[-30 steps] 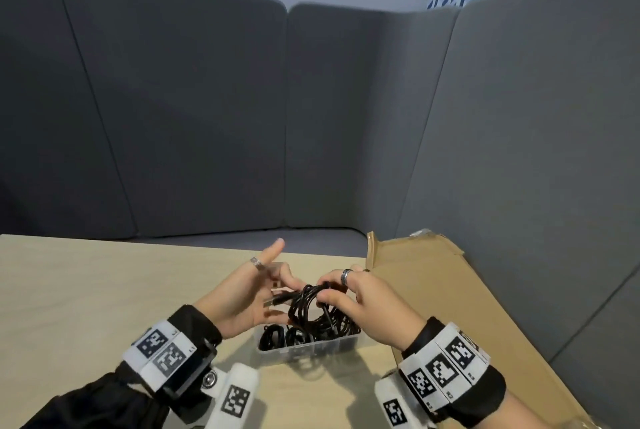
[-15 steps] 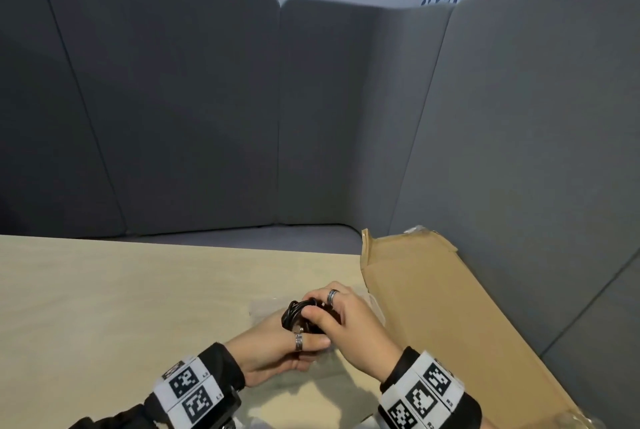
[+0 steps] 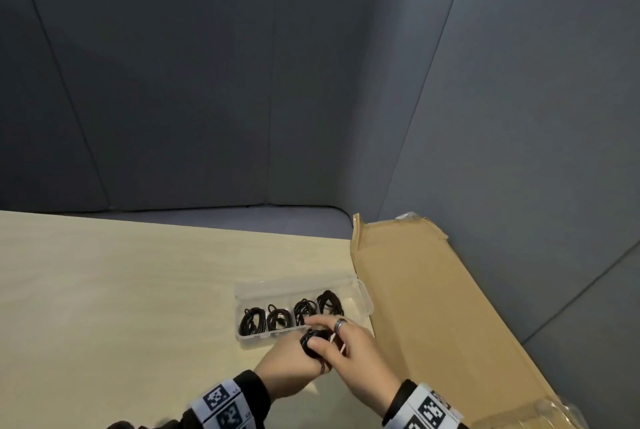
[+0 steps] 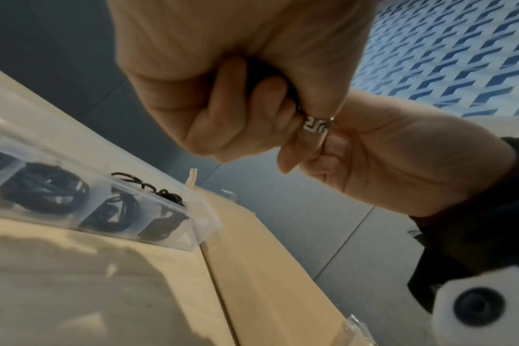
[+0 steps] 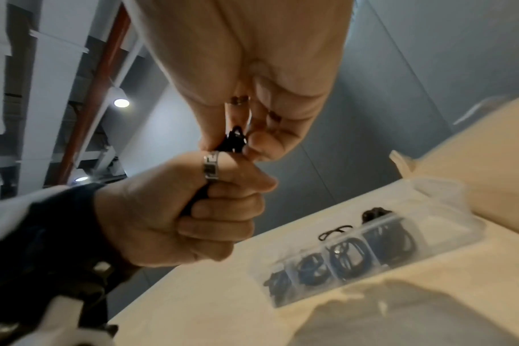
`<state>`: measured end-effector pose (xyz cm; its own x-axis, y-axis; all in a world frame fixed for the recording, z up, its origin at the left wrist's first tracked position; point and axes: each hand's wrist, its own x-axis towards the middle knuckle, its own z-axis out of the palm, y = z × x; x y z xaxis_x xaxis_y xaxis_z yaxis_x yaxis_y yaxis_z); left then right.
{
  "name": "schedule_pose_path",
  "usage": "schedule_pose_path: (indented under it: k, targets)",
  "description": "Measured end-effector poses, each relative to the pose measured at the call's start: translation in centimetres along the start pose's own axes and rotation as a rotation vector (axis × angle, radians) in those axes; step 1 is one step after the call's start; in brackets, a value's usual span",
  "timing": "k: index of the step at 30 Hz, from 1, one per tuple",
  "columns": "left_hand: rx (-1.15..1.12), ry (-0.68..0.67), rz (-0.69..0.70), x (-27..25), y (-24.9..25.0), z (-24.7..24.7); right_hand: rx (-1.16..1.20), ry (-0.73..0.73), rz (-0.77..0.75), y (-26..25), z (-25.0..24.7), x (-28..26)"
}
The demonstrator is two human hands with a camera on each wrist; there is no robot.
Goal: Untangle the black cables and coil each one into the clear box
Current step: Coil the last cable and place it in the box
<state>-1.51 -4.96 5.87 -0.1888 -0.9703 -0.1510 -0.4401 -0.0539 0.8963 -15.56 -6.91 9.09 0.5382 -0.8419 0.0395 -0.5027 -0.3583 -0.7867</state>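
Observation:
A small coiled black cable (image 3: 312,342) is held between both hands, just in front of the clear box (image 3: 263,337). My left hand (image 3: 310,357) grips the coil from below, fingers curled round it (image 5: 199,199). My right hand (image 3: 322,335) pinches the coil's upper loop (image 5: 235,140) with thumb and fingertips. Most of this cable is hidden inside the hands. The clear box lies open on the table, its lid (image 3: 298,286) folded back. Its compartments hold several coiled black cables (image 3: 277,318), which also show in the wrist views (image 4: 45,189) (image 5: 347,255).
A long flat cardboard box (image 3: 415,307) lies along the right side, touching the clear box's right end. The light wooden table (image 3: 104,290) stretches left and forward. Grey padded bench panels (image 3: 173,82) rise behind and to the right.
The cable bundle was loose above the box with my left hand open. Both hands have since closed on it and drawn it toward me, uncovering the box.

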Motion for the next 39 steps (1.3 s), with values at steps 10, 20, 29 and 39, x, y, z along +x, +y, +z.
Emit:
schedule_pose_path:
  k: [10,20,29,39]
  targets:
    - [-0.389,0.084,-0.193,7.2,0.1,4.4,0.057,-0.136,0.197,8.0,-4.9,4.8]
    - [0.258,0.189,-0.252,12.6,-3.1,6.9,-0.439,-0.261,0.258,13.5,-7.7,14.6]
    - [0.556,0.163,-0.196,12.4,-3.6,7.7,-0.656,-0.503,0.254,15.8,-3.9,15.4]
    - [0.841,-0.016,-0.208,12.8,-2.7,7.9,-1.037,-0.310,-0.133,17.5,-3.5,13.1]
